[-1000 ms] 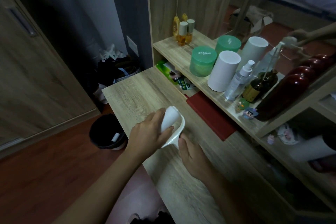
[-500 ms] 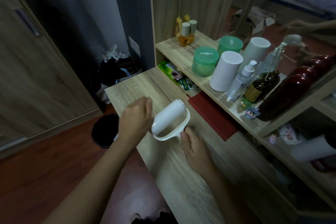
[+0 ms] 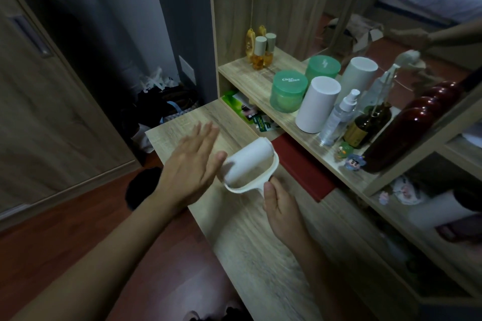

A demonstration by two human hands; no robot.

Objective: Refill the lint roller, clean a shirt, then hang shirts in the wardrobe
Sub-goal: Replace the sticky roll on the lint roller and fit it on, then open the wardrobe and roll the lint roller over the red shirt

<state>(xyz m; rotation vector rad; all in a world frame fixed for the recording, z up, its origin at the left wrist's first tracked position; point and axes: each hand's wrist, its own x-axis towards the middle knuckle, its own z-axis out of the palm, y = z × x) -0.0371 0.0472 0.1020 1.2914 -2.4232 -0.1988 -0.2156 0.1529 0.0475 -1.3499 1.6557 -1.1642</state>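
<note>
"Lint roller [image 3: 247, 161]: where was it found?"
"Held over the bench [image 3: 247, 255], its handle gripped in the right hand [image 3: 280, 206]; the left hand [image 3: 191, 164] was spread flat at the roll's end."
"Handling?"
"Judged light, stiff, tacky; handle preferred."

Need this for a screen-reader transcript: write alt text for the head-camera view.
A person's right hand holds a white lint roller by its handle over a wooden desk, while the open left hand lies flat at the end of its roll. Behind, a shelf carries a green jar, a white cylinder and a clear spray bottle.
</note>
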